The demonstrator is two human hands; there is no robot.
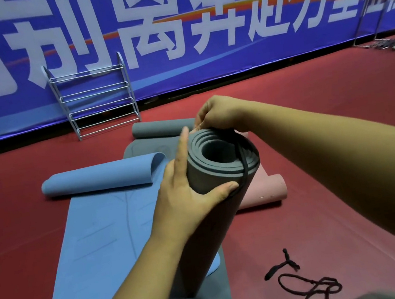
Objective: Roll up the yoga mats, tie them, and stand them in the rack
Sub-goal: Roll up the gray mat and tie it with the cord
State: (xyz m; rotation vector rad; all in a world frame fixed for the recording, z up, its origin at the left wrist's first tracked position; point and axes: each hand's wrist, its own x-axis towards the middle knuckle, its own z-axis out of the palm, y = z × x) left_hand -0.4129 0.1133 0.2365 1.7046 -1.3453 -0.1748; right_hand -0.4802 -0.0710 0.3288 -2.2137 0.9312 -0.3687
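tying step: left hand (pixel 185 194) clasps the rolled grey mat (pixel 217 223), thumb below its rim; right hand (pixel 217 115) pinches the black cord (pixel 243 165) above. next, probably cinch it round the roll.

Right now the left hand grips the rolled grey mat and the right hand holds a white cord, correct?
Not white: the head view shows the right hand holding a black cord. The left hand does grip the rolled grey mat.

Open red carpet (pixel 313 111) leads rightward; flat mats (pixel 105 227) block the rack (pixel 96 97).
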